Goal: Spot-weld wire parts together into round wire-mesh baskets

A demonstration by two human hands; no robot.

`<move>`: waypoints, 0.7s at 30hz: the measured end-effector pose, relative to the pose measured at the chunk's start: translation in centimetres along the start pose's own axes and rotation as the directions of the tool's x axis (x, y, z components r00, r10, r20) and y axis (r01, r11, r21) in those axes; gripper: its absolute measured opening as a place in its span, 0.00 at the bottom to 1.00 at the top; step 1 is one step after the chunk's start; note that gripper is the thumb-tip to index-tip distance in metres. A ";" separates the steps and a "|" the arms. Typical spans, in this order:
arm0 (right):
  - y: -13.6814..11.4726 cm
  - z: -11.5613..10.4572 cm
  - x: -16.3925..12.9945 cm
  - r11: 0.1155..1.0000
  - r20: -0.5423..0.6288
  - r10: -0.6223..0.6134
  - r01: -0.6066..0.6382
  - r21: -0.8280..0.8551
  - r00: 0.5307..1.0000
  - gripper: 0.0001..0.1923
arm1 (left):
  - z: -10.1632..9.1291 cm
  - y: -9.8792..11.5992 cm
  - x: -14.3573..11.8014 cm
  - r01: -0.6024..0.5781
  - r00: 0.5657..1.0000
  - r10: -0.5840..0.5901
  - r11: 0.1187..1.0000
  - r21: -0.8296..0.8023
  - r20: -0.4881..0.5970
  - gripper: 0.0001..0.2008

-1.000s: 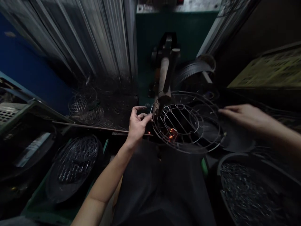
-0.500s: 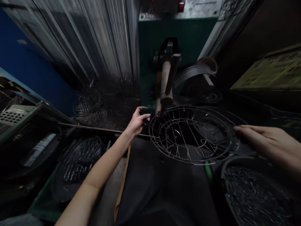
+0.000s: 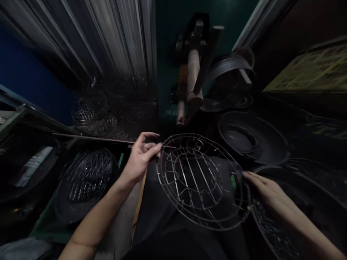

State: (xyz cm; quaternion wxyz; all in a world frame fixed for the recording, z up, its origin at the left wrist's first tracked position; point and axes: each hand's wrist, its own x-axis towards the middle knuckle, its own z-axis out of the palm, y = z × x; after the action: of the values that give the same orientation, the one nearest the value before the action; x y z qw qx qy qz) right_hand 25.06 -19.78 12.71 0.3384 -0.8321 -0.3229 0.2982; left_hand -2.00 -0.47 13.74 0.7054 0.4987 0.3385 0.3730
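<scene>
A round wire rack point(image 3: 193, 169) with concentric rings and parallel bars is held out over my lap, tilted down toward the right. My left hand point(image 3: 142, 155) pinches its upper left rim between thumb and fingers. On the opposite side, my right hand point(image 3: 261, 186) grips the right rim, its fingertips partly hidden by the wires and the dark. Just beyond the rack, the copper-coloured lower tip of a machine's electrode arm point(image 3: 181, 117) points downward, apart from the wire.
A green machine point(image 3: 169, 68) stands ahead. To the right are a dark round basin point(image 3: 273, 144) and a tub of small wire pieces point(image 3: 273, 220). Bundled wire parts point(image 3: 90, 177) fill a container at the left. Wire rings point(image 3: 93, 117) lie near the corrugated wall point(image 3: 119, 39).
Both hands have drawn the wire rack back from the machine, closer to my body and lower. The rack now tilts more steeply, and the view has shifted downward.
</scene>
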 end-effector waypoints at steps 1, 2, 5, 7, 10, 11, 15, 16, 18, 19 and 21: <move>-0.5 1.2 0.7 0.996 0.098 0.011 -0.019 0.086 0.995 0.19 | -0.8 1.1 -0.6 -0.041 0.998 0.042 0.998 0.040 -0.036 0.16; -1.0 2.5 1.5 0.985 0.177 0.010 -0.040 0.166 0.984 0.19 | -1.5 2.3 -1.1 -0.085 0.994 0.091 0.993 0.085 -0.066 0.16; -2.7 6.1 4.6 0.943 0.259 -0.078 -0.013 0.332 0.963 0.20 | -3.1 5.6 -1.8 -0.226 0.960 0.256 0.948 0.225 -0.115 0.15; -3.7 8.2 6.8 0.909 0.266 -0.151 0.028 0.416 0.952 0.20 | -3.6 7.4 -1.4 -0.315 0.927 0.358 0.905 0.286 -0.112 0.14; -5.4 10.6 9.5 0.848 0.292 -0.179 -0.003 0.529 0.939 0.20 | -3.3 9.6 0.5 -0.426 0.880 0.470 0.842 0.329 -0.064 0.14; -6.0 11.2 10.1 0.826 0.309 -0.164 -0.040 0.562 0.937 0.21 | -2.9 10.3 1.2 -0.459 0.863 0.503 0.819 0.344 -0.045 0.14; -7.9 12.7 11.3 0.732 0.352 -0.137 -0.145 0.665 0.926 0.21 | -0.4 13.1 3.4 -0.576 0.786 0.613 0.681 0.452 0.078 0.13; -8.2 12.9 11.4 0.713 0.349 -0.141 -0.150 0.685 0.926 0.21 | 0.5 13.8 3.7 -0.595 0.771 0.627 0.645 0.480 0.113 0.13; -8.3 13.2 11.4 0.684 0.343 -0.142 -0.158 0.712 0.929 0.21 | 2.2 15.0 4.2 -0.606 0.760 0.629 0.595 0.529 0.163 0.14; -8.3 13.2 11.5 0.674 0.334 -0.138 -0.159 0.722 0.932 0.21 | 3.0 15.5 4.4 -0.599 0.764 0.621 0.580 0.551 0.176 0.14; -8.0 13.1 11.9 0.659 0.300 -0.124 -0.148 0.737 0.946 0.21 | 4.2 16.2 5.1 -0.590 0.772 0.602 0.557 0.584 0.207 0.14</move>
State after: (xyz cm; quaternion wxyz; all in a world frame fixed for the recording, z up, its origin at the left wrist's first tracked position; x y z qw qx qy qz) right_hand 20.31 -1.66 7.65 0.5915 -0.5589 -0.2164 0.5394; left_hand 1.03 5.68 29.79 0.3300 0.7824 0.2585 0.4606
